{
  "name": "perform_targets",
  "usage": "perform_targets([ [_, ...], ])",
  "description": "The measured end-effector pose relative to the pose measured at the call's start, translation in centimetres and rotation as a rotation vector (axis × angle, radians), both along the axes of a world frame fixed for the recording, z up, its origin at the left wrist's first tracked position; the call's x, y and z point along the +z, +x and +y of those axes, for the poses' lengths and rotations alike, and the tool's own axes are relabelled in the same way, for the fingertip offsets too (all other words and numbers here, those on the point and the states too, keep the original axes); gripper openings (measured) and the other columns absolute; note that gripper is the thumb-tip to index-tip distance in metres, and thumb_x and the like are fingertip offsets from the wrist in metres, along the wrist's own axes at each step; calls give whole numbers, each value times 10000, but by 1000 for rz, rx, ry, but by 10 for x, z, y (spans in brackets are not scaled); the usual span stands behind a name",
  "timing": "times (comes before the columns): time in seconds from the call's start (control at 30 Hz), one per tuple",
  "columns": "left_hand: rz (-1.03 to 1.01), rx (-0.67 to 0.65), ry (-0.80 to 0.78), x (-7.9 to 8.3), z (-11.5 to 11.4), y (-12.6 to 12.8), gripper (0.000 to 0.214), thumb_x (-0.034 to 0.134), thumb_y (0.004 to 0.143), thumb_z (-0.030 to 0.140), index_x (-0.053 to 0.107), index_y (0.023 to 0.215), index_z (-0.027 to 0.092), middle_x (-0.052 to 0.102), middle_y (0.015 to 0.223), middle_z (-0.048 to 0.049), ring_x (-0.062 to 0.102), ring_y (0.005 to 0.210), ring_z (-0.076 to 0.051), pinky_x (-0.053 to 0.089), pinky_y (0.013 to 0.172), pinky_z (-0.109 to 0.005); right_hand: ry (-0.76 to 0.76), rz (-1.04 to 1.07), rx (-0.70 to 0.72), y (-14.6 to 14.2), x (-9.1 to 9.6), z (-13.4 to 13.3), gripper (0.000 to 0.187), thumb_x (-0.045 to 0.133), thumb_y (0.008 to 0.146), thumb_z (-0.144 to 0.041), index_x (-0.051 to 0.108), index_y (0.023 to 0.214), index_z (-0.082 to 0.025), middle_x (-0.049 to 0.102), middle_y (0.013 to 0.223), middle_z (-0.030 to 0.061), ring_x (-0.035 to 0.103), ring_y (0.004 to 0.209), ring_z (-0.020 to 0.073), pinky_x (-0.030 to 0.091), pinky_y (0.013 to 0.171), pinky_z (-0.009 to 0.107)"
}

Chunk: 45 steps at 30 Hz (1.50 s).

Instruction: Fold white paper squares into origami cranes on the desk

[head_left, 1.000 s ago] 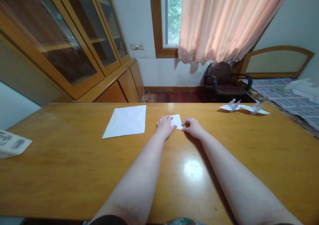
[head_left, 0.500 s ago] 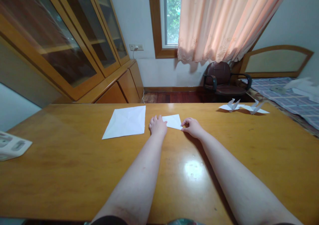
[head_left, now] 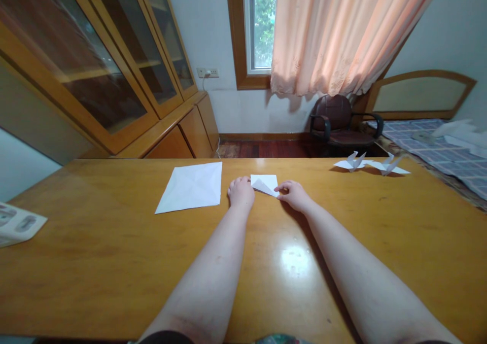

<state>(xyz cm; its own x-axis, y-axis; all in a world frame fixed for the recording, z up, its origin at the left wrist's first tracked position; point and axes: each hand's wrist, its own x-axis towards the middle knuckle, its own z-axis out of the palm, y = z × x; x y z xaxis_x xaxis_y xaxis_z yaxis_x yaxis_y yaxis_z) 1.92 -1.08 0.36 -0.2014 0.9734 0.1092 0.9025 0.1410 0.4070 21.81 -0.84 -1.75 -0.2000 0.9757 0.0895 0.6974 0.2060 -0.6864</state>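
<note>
A small folded sheet of white paper (head_left: 269, 180) lies on the wooden table between my two hands. A triangular flap shows along its near side, greyer than the rest. At its left edge is my left hand (head_left: 241, 192), fingers bent and holding that side down; the fingertips are partly hidden. My right hand (head_left: 293, 195) pinches the near right corner between thumb and index finger. Left of my left hand lies a larger flat white sheet (head_left: 192, 186) with faint creases.
Two folded paper cranes (head_left: 353, 162) stand at the table's far right. A white object with printed panels (head_left: 23, 223) sits at the left edge. Beyond the table (head_left: 114, 263) are a glass-door cabinet (head_left: 122, 44), a chair (head_left: 337, 121) and a bed (head_left: 437, 136).
The paper's near edge has been turned up, so a folded triangular flap now shows. My left fingers have drawn in at its left edge. The right hand keeps its pinch, shifted slightly.
</note>
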Motion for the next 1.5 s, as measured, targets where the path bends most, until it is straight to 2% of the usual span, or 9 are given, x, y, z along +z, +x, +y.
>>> perform_targets([
  [0.17, -60, -62, 108, 1, -2, 2, 296, 442, 876, 228, 593, 1131, 231, 594, 1195, -80, 533, 1092, -241, 412, 920, -362, -11, 10, -108, -3, 0, -1, 257, 682, 678, -128, 730, 922, -191, 668, 967, 67, 591, 903, 182, 435, 853, 295],
  [0.3, -40, -225, 172, 4, -6, 8, 274, 431, 884, 223, 629, 1074, 230, 617, 1159, -61, 536, 1076, -197, 388, 953, -317, 1, -2, -146, -6, 1, -2, 253, 664, 698, -138, 731, 934, -203, 667, 959, 64, 595, 897, 185, 441, 845, 300],
  [0.4, 28, -347, 63, 1, -8, 12, 267, 445, 881, 256, 658, 1042, 245, 630, 1170, -50, 519, 1107, -220, 348, 1007, -388, 24, -19, -139, -6, -1, -2, 183, 638, 730, -163, 747, 870, -210, 662, 951, 64, 600, 896, 185, 443, 856, 304],
  [0.57, 93, -380, -48, -9, -7, 14, 415, 443, 886, 349, 504, 1290, 276, 467, 1408, -43, 337, 1319, -269, 168, 1104, -552, 100, -73, -101, -7, -4, -3, 130, 658, 739, -248, 758, 819, -229, 646, 1008, 76, 583, 977, 211, 419, 938, 358],
  [0.67, 105, -385, -106, -11, -7, 14, 523, 432, 881, 429, 398, 1378, 268, 362, 1482, -45, 238, 1379, -295, 121, 1111, -587, 169, -80, -75, -9, -5, -6, 142, 688, 723, -324, 759, 816, -244, 607, 1146, 88, 482, 1176, 270, 323, 1045, 450],
  [0.8, 102, -376, -128, -10, -7, 14, 537, 388, 884, 493, 398, 1375, 277, 333, 1497, -35, 207, 1395, -301, 106, 1112, -597, 173, -43, -56, -10, -3, -10, 155, 674, 735, -355, 759, 825, -262, 521, 1313, 65, 313, 1328, 326, 249, 1074, 527],
  [1.13, 55, -359, -133, -6, -8, 13, 448, 417, 856, 529, 505, 1248, 332, 339, 1494, 9, 159, 1404, -347, 58, 1062, -688, 126, -102, -255, -9, -2, -4, 472, 577, 807, -355, 569, 1219, -126, 560, 1266, 158, 457, 1231, 277, 288, 1060, 449],
  [1.4, 24, -419, -128, -6, -10, 14, 404, 518, 830, 465, 526, 1202, 305, 349, 1489, -8, 76, 1425, -325, -17, 1054, -694, 91, 86, -303, -4, -3, -1, 307, 468, 825, -216, 664, 1056, -172, 680, 1081, 97, 589, 1053, 217, 368, 998, 396],
  [1.5, 19, -404, -126, -6, -8, 14, 380, 536, 836, 419, 536, 1201, 314, 354, 1487, -5, 63, 1427, -322, 4, 1068, -674, 81, 173, -308, 0, -5, 0, 361, 408, 770, -97, 699, 958, -198, 706, 1009, 55, 615, 996, 196, 409, 957, 375],
])
